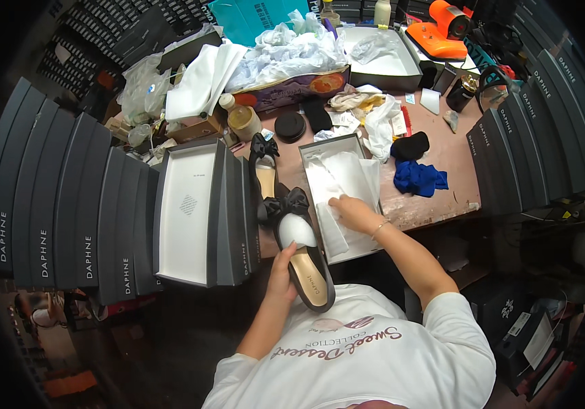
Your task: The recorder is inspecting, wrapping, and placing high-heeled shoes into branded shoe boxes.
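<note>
My left hand (283, 274) grips a black sandal (316, 281) with a large bow, a beige insole and white padding under its strap. The sandal is held tilted in front of my shirt. Just beyond it, a matching black sandal (265, 178) with its own bow lies beside an open shoe box (319, 213). White tissue paper (344, 172) lines that box. Over the box, my right hand (357, 214) has its fingers closed at the paper's left part, seemingly pinching it.
Grey shoe boxes (64, 198) stand in a row on the left, with an open box part (187, 211) among them; more boxes (510, 157) stack at right. Behind are a bottle (241, 123), a round black tin (290, 127), a blue cloth (420, 178) and a carton of crumpled paper (285, 54).
</note>
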Available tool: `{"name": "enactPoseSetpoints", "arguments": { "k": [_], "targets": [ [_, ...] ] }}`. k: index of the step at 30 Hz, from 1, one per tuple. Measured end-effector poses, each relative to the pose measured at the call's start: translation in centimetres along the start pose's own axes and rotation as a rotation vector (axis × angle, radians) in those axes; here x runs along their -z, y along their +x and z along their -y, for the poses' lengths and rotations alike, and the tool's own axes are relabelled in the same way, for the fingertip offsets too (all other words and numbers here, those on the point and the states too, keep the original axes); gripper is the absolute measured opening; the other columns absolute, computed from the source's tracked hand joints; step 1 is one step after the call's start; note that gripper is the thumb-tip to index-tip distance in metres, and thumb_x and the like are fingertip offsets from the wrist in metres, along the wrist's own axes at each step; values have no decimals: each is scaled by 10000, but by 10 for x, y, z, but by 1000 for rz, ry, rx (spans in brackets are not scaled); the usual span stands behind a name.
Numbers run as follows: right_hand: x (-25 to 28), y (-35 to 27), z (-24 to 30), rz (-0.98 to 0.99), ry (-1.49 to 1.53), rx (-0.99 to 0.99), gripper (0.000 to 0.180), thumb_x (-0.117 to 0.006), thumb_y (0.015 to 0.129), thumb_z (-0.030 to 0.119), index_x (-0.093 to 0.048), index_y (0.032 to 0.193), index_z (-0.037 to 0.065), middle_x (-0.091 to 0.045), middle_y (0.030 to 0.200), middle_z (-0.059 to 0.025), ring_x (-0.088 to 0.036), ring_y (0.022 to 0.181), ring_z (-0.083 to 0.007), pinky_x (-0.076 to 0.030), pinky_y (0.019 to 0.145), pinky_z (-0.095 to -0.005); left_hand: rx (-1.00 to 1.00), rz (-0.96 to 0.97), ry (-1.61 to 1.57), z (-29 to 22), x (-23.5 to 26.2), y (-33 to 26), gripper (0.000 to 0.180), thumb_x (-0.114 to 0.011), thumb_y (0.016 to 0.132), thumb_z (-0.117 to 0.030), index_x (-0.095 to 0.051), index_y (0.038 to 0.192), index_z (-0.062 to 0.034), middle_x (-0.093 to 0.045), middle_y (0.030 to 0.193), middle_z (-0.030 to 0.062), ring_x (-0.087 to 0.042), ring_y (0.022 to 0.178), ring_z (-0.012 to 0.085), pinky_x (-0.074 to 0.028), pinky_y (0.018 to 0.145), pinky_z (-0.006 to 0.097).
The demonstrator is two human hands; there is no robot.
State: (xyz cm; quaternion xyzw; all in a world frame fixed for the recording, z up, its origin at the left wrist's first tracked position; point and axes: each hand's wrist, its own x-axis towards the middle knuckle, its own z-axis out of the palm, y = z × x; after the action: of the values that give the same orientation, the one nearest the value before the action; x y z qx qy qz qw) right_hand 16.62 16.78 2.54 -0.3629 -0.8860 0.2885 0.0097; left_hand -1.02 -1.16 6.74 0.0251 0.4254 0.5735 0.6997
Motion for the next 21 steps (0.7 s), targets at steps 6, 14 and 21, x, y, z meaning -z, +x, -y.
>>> {"name": "enactPoseSetpoints", "arguments": {
  "k": [6,14,21],
  "targets": [
    [130,-26,-2,-643,357,-6,240,-598,760,32,-624,997,11,-599,858,-140,-579,708,-239,-478,641,-316,29,9,-16,-10,1,-9,512,-590,905,-383,-516,1209,23,-635,1083,175,-657,950,285,-559,809,388],
    [131,-14,39,-571,102,240,392,-689,773,69,-563,1143,29,-597,1024,-160,-597,925,-341,-478,812,-403,-28,28,-139,0,-22,-7,562,-548,927,-494,-473,1292,-73,-586,1180,88,-584,1081,220,-478,941,386],
    [27,-30,95,-386,175,314,266,-698,749,100,-590,985,40,-557,820,-111,-584,706,-273,-476,638,-350,-72,6,-20,4,-18,-22,454,-567,932,-275,-432,1320,-83,-547,1214,87,-527,1152,214,-433,989,383]
  ]
}}
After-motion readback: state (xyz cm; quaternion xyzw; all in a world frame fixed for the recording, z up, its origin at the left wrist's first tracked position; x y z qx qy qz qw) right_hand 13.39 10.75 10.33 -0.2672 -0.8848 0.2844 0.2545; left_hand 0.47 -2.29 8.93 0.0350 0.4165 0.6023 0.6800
